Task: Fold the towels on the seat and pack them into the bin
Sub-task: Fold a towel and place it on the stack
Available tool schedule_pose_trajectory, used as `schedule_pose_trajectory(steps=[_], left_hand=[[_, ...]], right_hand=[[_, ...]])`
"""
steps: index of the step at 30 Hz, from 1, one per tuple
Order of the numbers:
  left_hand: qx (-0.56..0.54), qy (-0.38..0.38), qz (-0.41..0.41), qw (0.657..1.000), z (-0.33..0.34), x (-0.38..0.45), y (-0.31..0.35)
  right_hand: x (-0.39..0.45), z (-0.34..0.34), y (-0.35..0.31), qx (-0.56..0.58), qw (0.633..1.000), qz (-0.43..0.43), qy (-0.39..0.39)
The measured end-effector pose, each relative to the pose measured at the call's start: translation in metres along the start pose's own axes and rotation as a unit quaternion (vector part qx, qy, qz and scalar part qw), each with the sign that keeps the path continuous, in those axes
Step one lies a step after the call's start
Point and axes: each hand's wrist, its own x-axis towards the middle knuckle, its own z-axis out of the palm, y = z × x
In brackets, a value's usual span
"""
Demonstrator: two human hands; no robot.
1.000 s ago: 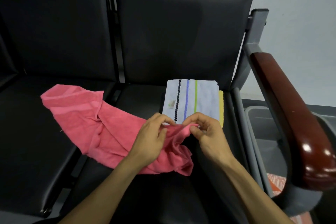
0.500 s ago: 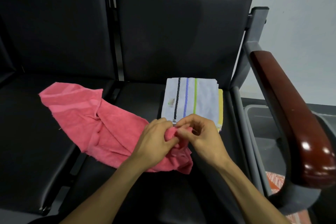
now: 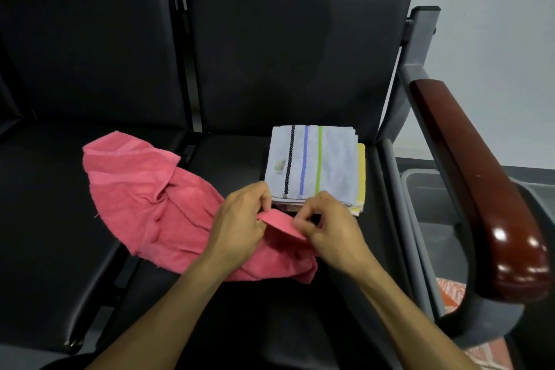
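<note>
A crumpled pink towel (image 3: pixel 156 198) sprawls across two black seats (image 3: pixel 60 234). My left hand (image 3: pixel 240 225) and my right hand (image 3: pixel 333 231) each pinch the same pink edge, which is stretched flat between them just in front of a folded stack. That stack has a white towel with black, blue and green stripes (image 3: pixel 315 162) on top of a yellow towel (image 3: pixel 362 177), at the back of the right seat. The grey bin (image 3: pixel 426 189) stands on the floor right of the seat, partly hidden by the armrest.
A glossy brown wooden armrest (image 3: pixel 480 183) on a grey metal frame runs along the right side, between the seat and the bin. An orange patterned patch of floor (image 3: pixel 450 294) shows below it. A pale wall is at the upper right.
My hands have worked along the bunched pink edge and now hold a short stretch of it flat between them. The towel's far end has hardly shifted.
</note>
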Motion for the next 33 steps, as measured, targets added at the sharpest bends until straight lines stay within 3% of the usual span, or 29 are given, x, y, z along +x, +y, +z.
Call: schedule_pose_trajectory(steps=[2, 4, 6, 9, 12, 17, 21, 22, 24, 28, 30, 33], left_hand=[[0.021, 0.003, -0.037, 0.999, -0.004, 0.001, -0.007], [0.019, 0.011, -0.024, 0.999, -0.006, 0.001, -0.007], [0.015, 0.01, 0.015, 1.0, -0.005, -0.002, -0.002], [0.012, 0.002, 0.064, 0.998, 0.0, -0.004, 0.006], [0.018, 0.01, 0.079, 0.997, 0.002, -0.002, 0.006], [0.084, -0.01, 0.065, 0.994, -0.002, -0.002, -0.009], [-0.024, -0.024, 0.094, 0.995, -0.004, -0.002, 0.005], [-0.047, -0.031, 0.1, 0.993, -0.003, -0.003, 0.01], [-0.045, -0.046, 0.077, 0.995, 0.001, -0.004, 0.01], [0.023, -0.006, 0.034, 0.999, 0.001, -0.003, -0.003], [-0.005, 0.024, 0.07, 0.997, -0.004, -0.003, 0.003], [-0.057, -0.007, 0.121, 0.991, -0.006, -0.004, 0.014]], right_hand=[[0.007, -0.009, 0.008, 0.029, 0.991, 0.054, 0.115], [0.009, -0.016, 0.012, 0.044, 0.983, 0.068, 0.163], [0.004, -0.015, 0.009, 0.057, 0.994, 0.029, 0.088], [-0.003, 0.001, 0.005, -0.017, 0.999, -0.01, -0.05], [0.002, 0.005, 0.007, -0.017, 0.999, -0.018, -0.035], [0.003, -0.005, 0.002, 0.001, 0.994, 0.065, 0.092], [-0.002, -0.003, 0.0, 0.022, 0.998, 0.036, -0.049], [-0.002, 0.002, 0.0, 0.027, 0.998, 0.008, -0.054], [-0.002, 0.008, 0.001, 0.033, 0.999, -0.019, 0.003], [0.003, -0.002, 0.003, 0.048, 0.987, 0.051, 0.143], [0.002, -0.006, 0.003, 0.033, 0.995, 0.032, 0.086], [-0.002, 0.001, 0.001, 0.05, 0.997, -0.014, -0.049]])
